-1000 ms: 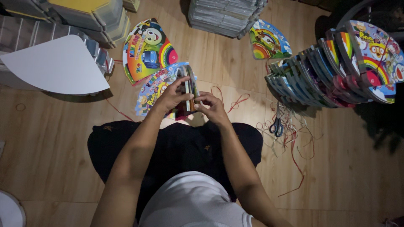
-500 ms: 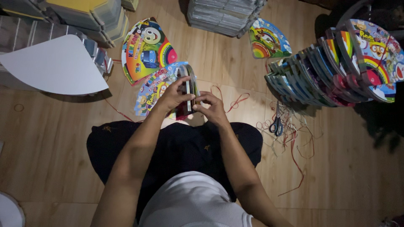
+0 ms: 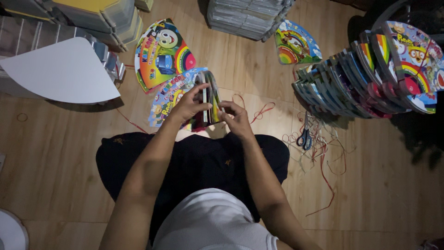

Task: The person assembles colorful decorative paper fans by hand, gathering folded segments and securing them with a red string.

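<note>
While the left hand [image 3: 187, 104] grips a small stack of colourful fan-shaped cards [image 3: 209, 99] upright above the lap, the right hand [image 3: 236, 119] pinches its edge, steadying it near the loose cards [image 3: 162, 53] on the floor.

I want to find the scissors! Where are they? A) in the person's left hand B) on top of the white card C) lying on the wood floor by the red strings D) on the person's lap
C. The blue-handled scissors lie on the wood floor among the loose red strings, to the right of the hands, and neither hand touches them.
</note>
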